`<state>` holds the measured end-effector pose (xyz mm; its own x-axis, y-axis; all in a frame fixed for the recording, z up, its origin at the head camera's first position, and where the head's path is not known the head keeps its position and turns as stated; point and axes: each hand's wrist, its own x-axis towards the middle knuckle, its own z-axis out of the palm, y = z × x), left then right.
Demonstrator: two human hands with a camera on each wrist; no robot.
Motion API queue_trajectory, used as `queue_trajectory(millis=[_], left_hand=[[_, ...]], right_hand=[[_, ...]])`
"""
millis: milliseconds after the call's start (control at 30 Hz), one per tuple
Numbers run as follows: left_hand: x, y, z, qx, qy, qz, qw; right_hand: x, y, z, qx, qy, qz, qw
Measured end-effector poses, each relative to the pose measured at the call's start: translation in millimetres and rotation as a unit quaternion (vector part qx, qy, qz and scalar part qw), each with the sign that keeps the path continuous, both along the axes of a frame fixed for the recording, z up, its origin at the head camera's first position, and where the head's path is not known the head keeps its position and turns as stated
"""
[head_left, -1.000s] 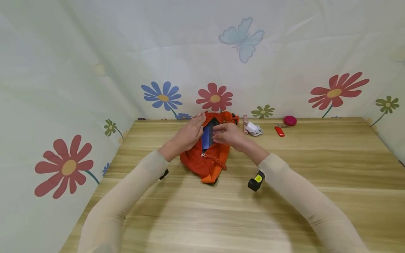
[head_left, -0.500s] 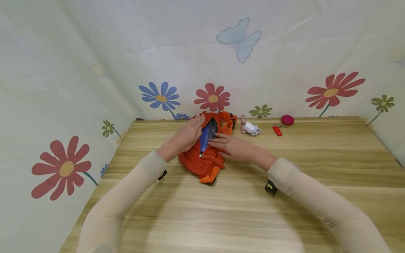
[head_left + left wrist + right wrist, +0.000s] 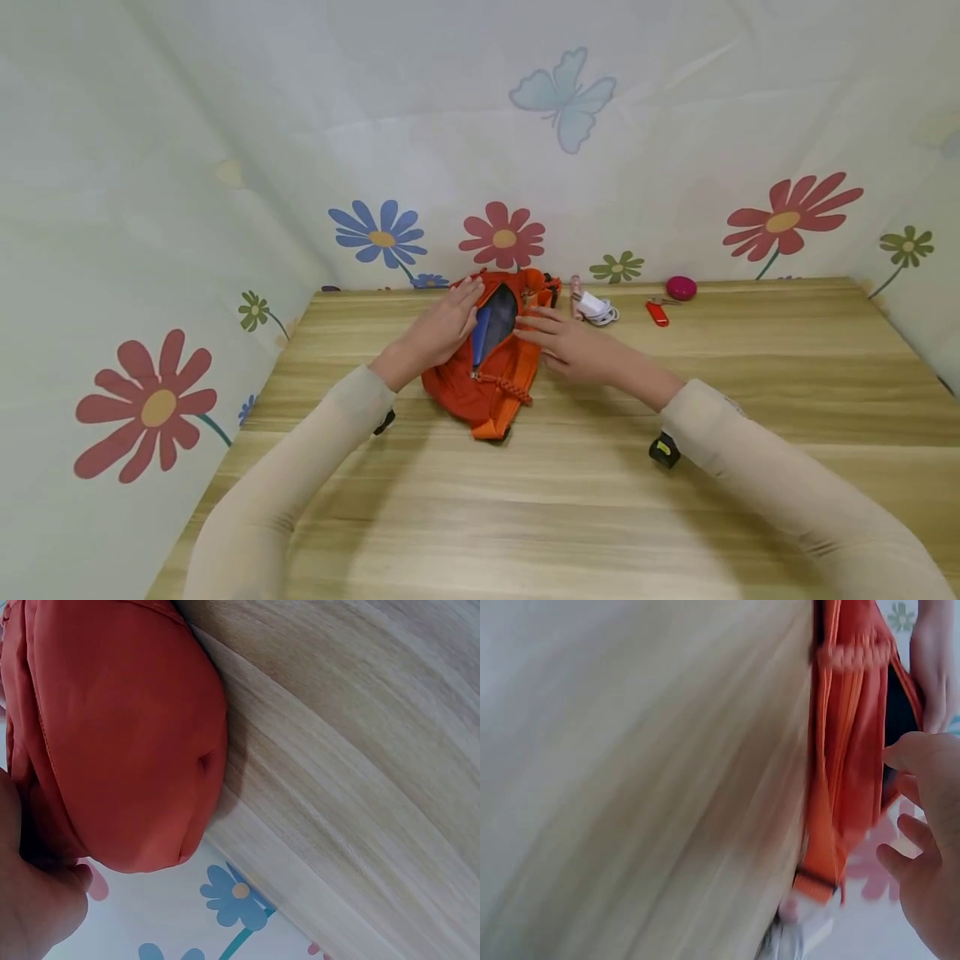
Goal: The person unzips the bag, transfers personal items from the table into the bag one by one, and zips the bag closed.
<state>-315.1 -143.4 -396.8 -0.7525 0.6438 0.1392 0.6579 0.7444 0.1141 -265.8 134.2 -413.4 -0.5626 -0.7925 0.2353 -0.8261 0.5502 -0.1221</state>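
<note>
An orange-red fabric bag (image 3: 465, 392) lies on the table near the wall, its zipped pocket gaping to show a dark lining. Inside that pocket stands a flat blue thing (image 3: 480, 335); its kind cannot be told. My left hand (image 3: 437, 325) rests along the bag's left side with straight fingers at the opening's edge; its thumb is partly hidden. Beside the opening's right edge is my right hand (image 3: 577, 344), fingers loosely extended and holding nothing. The right wrist view shows its slightly bent fingertips (image 3: 894, 859) close to the bag's mouth.
Right of the bag lie a slim pink tube (image 3: 576, 298) and a white charger with a coiled cable (image 3: 597, 309). Farther right are a red pocketknife-like item (image 3: 657, 313) and a round magenta case (image 3: 681, 288). A flower-printed sheet (image 3: 420, 125) stands behind the table.
My right hand has come out of the bag's opening and drawn back to the right. More of the dark lining shows. My left hand has stayed on the bag.
</note>
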Motion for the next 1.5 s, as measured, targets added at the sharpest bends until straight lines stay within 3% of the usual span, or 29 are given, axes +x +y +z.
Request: queue_trajectory(millis=[100, 300, 500, 700, 833, 1033, 1333, 1500], left_hand=[[-2.5, 3.5, 0.9, 0.005, 0.0, -0.006, 1.0], [-7.4, 7.2, 1.3, 0.007, 0.007, -0.009, 0.9999], [-4.6, 3.4, -4.1, -0.006, -0.009, 0.001, 0.9999], [-4.2, -0.3, -6.3, 0.018, -0.005, -0.003, 0.9998], [-3.7, -1.9, -6.3, 0.022, -0.002, 0.002, 0.9998], [-2.6, -3.6, -10.2, 0.023, -0.018, 0.002, 0.9996], [-4.4, -3.4, -12.5, 0.042, -0.015, 0.003, 0.999], [-5.6, -0.1, -15.7, 0.041, -0.021, -0.001, 0.9989]], right_hand=[[-2.4, 25.5, 3.1, 0.01, 0.017, -0.023, 0.9995], [-10.5, 60.0, 1.3, 0.042, 0.014, -0.085, 0.9954], [-24.0, 72.0, -5.9, 0.068, 0.001, -0.096, 0.9931], [-44.5, 73.9, -9.9, 0.051, -0.036, -0.126, 0.9901], [-53.5, 73.7, -11.7, 0.044, -0.049, -0.126, 0.9898], [-55.0, 68.4, -19.7, 0.032, -0.063, -0.12, 0.9902], [-52.7, 63.9, -27.1, 0.001, -0.013, -0.121, 0.9925], [-52.5, 66.6, -31.4, -0.019, -0.02, -0.139, 0.9899]])
